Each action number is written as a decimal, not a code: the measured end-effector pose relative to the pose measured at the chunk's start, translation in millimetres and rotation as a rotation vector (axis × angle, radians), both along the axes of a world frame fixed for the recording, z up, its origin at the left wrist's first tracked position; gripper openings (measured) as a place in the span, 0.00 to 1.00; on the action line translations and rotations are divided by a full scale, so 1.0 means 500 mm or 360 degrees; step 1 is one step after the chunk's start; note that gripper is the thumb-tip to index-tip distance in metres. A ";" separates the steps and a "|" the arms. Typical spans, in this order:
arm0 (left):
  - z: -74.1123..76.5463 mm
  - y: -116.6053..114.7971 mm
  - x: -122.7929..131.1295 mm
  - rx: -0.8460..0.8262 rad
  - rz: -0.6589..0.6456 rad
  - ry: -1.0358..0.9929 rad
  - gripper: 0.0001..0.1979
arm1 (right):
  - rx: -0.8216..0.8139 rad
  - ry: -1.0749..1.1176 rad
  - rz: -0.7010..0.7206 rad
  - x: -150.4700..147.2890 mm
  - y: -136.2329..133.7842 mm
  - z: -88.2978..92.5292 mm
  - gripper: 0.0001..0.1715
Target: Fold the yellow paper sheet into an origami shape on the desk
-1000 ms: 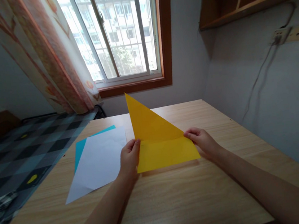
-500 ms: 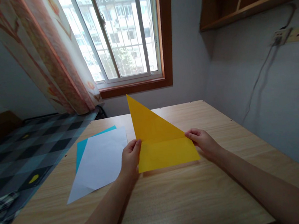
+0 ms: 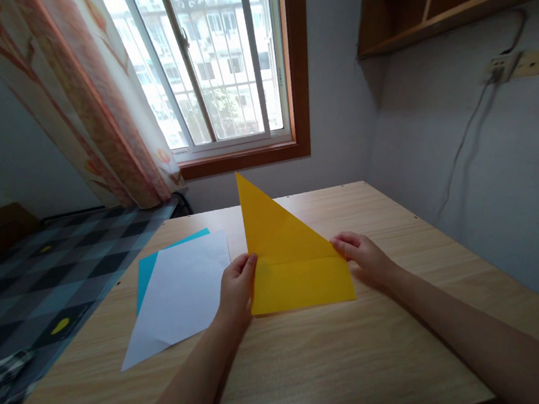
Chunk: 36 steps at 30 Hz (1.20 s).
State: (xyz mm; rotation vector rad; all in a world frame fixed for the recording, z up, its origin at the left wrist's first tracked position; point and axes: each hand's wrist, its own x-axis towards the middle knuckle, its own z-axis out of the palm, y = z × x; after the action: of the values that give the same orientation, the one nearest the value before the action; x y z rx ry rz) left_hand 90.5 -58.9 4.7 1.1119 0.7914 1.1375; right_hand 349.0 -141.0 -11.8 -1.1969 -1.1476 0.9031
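A sheet of yellow paper (image 3: 289, 245) stands tilted up over the table, its slanted upper edge running from a point at the top left down to the right. A level line crosses it, with a rectangular strip below. My left hand (image 3: 238, 281) pinches its left edge between thumb and fingers. On the other side, my right hand (image 3: 361, 253) pinches the paper where the slanted edge meets the right side. Some fingertips are hidden behind the sheet.
A white sheet (image 3: 187, 291) lies over a blue sheet (image 3: 146, 273) on the wooden table (image 3: 319, 366), left of my left hand. Beyond the table are a window (image 3: 224, 70) and curtain (image 3: 106, 117). A bed (image 3: 61, 267) is at the left, a wall shelf (image 3: 425, 25) at upper right.
The yellow paper has turned slightly, so its top tip sits a little further right and its lower right corner has dropped. Both hands keep their pinch on it.
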 end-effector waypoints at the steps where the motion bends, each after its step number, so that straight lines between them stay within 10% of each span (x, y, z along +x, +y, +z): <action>1: -0.003 0.001 -0.001 0.0011 -0.0024 0.0040 0.14 | 0.0003 0.0027 0.0045 -0.003 -0.001 -0.001 0.17; 36: -0.022 0.001 -0.002 0.0245 -0.0273 0.0613 0.17 | 0.0072 -0.0059 0.0043 -0.027 -0.015 -0.002 0.11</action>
State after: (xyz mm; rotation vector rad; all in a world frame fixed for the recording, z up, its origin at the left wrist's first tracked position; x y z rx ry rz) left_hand 89.5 -58.2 -6.2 1.5261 0.8938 0.8609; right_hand 335.5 -148.3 -12.8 -1.1682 -1.2101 0.8740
